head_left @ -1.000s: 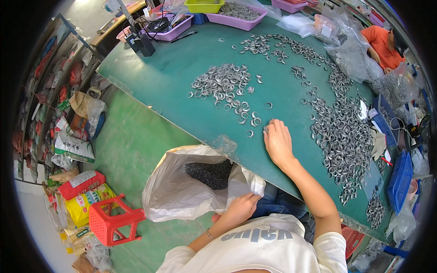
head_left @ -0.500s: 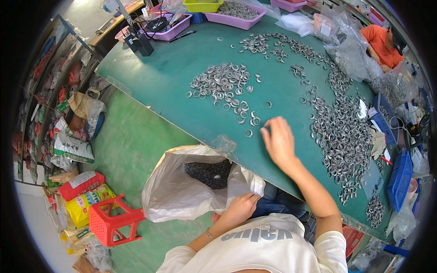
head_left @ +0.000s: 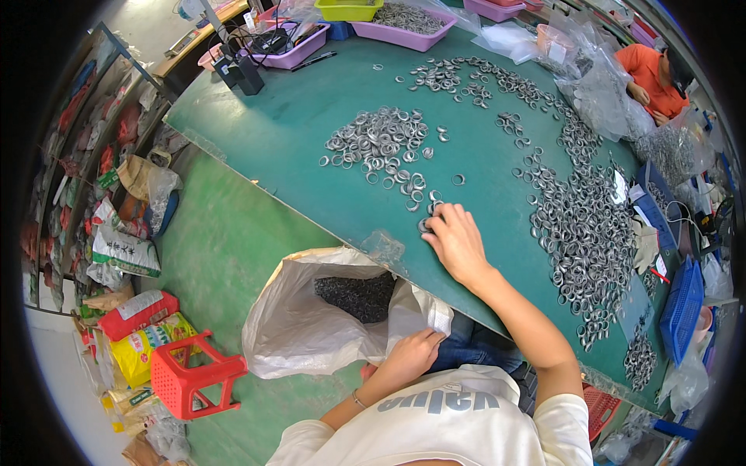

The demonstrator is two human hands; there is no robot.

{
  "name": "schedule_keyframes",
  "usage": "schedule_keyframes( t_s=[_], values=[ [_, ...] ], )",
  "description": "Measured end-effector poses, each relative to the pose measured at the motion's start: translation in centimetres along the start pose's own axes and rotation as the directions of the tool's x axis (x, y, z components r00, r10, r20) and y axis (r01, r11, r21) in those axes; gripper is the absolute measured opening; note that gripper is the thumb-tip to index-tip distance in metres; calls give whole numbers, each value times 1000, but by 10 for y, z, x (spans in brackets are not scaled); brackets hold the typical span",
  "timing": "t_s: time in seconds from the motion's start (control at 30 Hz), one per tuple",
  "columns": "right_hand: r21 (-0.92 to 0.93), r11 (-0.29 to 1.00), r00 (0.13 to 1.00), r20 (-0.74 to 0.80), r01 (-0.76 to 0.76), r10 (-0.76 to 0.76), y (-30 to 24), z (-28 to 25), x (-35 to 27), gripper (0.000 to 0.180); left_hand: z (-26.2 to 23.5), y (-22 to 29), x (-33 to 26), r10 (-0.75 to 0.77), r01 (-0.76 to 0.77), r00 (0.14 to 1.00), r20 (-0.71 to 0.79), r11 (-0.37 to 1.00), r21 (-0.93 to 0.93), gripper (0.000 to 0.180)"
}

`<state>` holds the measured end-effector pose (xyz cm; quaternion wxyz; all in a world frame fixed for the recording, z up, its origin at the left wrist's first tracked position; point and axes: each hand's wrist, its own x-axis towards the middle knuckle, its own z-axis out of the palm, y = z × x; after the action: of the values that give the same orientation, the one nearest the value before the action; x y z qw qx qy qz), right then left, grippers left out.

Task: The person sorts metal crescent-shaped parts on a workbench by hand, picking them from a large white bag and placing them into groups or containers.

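My left hand [head_left: 413, 353] grips the rim of a white woven sack [head_left: 291, 311], which hangs open at the table's edge. Dark small pieces [head_left: 353, 299] lie inside the sack. My right hand [head_left: 457, 237] rests on the green table [head_left: 311, 190], its fingers bent down onto a metal ring [head_left: 424, 225] at the near end of a heap. Whether the fingertips pinch that ring is partly hidden. The heap of grey metal rings [head_left: 381, 136] spreads beyond my right hand. A much larger spread of rings [head_left: 590, 233] covers the table's right side.
Purple trays [head_left: 404, 29] and a black device [head_left: 239, 76] stand at the far edge. A blue basket [head_left: 684, 307] sits at the right. A red stool [head_left: 194, 377] and filled bags [head_left: 144, 318] are on the floor at left. A person in orange [head_left: 653, 81] works at the far right.
My right hand has moved left and come down onto rings at the heap's near end. One dark ring piece seen in the sack no longer shows. My left hand keeps its hold.
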<state>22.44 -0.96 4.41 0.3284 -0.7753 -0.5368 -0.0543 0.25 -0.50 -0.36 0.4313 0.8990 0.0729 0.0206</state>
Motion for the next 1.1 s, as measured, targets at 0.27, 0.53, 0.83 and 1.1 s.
schedule_keyframes(
  t_s=[0.27,0.53,0.83,1.1],
  values=[
    [135,991,997,75,-1,-9,-22,-1,-15,18,3,-4,-1,-31,32,999,36,999,-17,26],
    [251,967,998,-41,-31,43,-22,4,0,22,-1,-3,0,-28,29,999,34,999,-14,26],
    [-195,975,994,-60,-104,94,23,22,14,18,-1,-1,1,-9,9,1000,18,1000,-10,24],
    [314,944,991,117,-104,71,-35,-3,-9,15,4,-5,-2,-17,18,999,29,999,-36,25]
  ],
)
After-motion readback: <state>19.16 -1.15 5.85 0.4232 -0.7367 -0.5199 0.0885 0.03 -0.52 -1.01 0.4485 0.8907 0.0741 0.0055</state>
